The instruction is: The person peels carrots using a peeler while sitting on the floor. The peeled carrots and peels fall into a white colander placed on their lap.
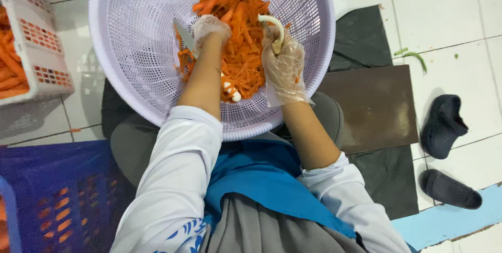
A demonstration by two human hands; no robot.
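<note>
left hand (pixel 210 27): gloved, fingers clamped on a knife (pixel 184 35) | right hand (pixel 284 59): gloved, fingers closed round a pale peeled vegetable (pixel 275 27) | carrot strips (pixel 241 44): heaped in the white basket (pixel 130 49), held over the lap | dark shoes (pixel 443 125): on the floor

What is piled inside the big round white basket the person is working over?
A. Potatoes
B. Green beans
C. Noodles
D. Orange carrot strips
D: the basket holds a heap of orange carrot strips, with both gloved hands, left hand and right hand, in it.
</note>
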